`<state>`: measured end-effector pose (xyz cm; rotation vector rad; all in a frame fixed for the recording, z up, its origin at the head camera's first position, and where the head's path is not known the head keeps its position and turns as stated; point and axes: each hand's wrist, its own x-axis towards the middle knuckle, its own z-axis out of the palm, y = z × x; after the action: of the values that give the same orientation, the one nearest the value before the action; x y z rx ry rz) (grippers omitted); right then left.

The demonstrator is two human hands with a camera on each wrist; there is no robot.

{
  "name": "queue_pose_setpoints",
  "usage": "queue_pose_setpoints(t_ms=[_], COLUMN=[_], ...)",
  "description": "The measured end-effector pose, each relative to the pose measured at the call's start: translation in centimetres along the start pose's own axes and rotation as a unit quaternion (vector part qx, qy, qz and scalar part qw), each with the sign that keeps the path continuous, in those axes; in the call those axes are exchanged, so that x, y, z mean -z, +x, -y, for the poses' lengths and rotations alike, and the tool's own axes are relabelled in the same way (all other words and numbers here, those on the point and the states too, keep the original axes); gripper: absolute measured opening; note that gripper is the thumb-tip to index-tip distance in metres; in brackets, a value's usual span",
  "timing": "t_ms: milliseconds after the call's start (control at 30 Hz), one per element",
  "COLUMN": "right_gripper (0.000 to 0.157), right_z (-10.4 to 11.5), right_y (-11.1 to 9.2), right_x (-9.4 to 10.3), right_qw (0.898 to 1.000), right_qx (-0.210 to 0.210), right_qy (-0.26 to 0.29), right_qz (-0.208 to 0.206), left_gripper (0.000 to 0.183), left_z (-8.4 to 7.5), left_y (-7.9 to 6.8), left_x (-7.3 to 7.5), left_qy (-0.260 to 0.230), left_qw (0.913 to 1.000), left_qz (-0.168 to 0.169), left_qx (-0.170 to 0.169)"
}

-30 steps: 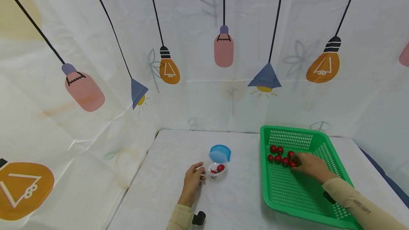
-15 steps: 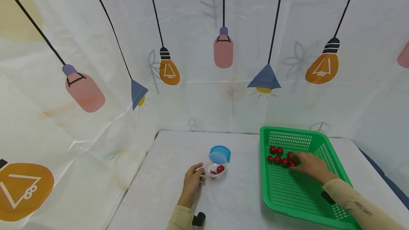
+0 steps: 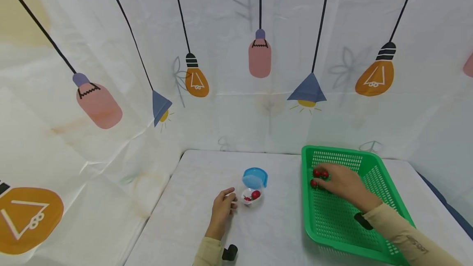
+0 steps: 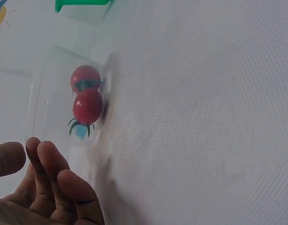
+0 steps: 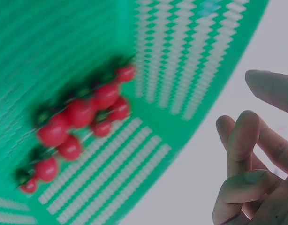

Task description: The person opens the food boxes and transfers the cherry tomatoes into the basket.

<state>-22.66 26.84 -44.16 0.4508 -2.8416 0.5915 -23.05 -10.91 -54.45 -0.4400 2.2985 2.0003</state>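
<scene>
A small clear plastic cup (image 3: 246,192) holds two cherry tomatoes (image 4: 87,106), stems attached. Behind it in the head view sits a blue lid (image 3: 256,173), tipped back. My left hand (image 3: 221,209) stays at the cup's near left side with fingers relaxed; its fingertips (image 4: 50,154) are at the cup wall, and I cannot tell whether they touch. My right hand (image 3: 343,184) hovers over the green basket (image 3: 307,221), its fingers loosely bent. Nothing shows between thumb and fingers in the right wrist view. Several red cherry tomatoes (image 5: 81,112) lie in the basket, partly hidden by that hand in the head view.
A white cloth covers the table (image 3: 273,225). White sheeting (image 3: 229,118) printed with lamps hangs behind and to the left. Black wrist cameras (image 3: 230,253) sit at both cuffs. The basket's raised walls surround the tomatoes.
My right hand has come away from the tomatoes on the right and shifted left and farther back over the basket. The left hand and cup have stayed put.
</scene>
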Motion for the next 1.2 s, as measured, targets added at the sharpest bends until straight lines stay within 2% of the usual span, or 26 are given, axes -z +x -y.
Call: queue_pose_setpoints(t_ms=[200,433,833,967,1200], right_gripper=[0.034,0.032,0.037,0.037,0.033], right_z=[3.5,6.6,10.1,10.9,11.8], right_y=[0.8,2.7,6.4,7.2,8.1], right_x=[-0.1,-0.9,-4.4,-5.5,-7.3], right_qw=[0.999,0.998,0.994,0.99,0.987], right_qx=[0.03,0.042,0.042,0.044,0.055], right_qy=[0.027,0.045,0.061,0.064,0.054], right_qz=[-0.007,-0.002,0.083,0.114,0.143], left_gripper=[0.037,0.04,0.038,0.038,0.037], left_z=[0.1,0.1,-0.1,-0.1,-0.1], left_y=[0.1,0.3,0.3,0.2,0.4], left_x=[0.2,0.0,-0.2,-0.2,-0.4], left_qy=[-0.004,-0.002,0.004,0.006,0.001], left_qw=[1.0,0.9999,0.9998,0.9997,0.9998], left_qz=[0.0,0.012,0.017,0.022,0.016], left_qx=[0.004,0.006,-0.007,-0.008,-0.008])
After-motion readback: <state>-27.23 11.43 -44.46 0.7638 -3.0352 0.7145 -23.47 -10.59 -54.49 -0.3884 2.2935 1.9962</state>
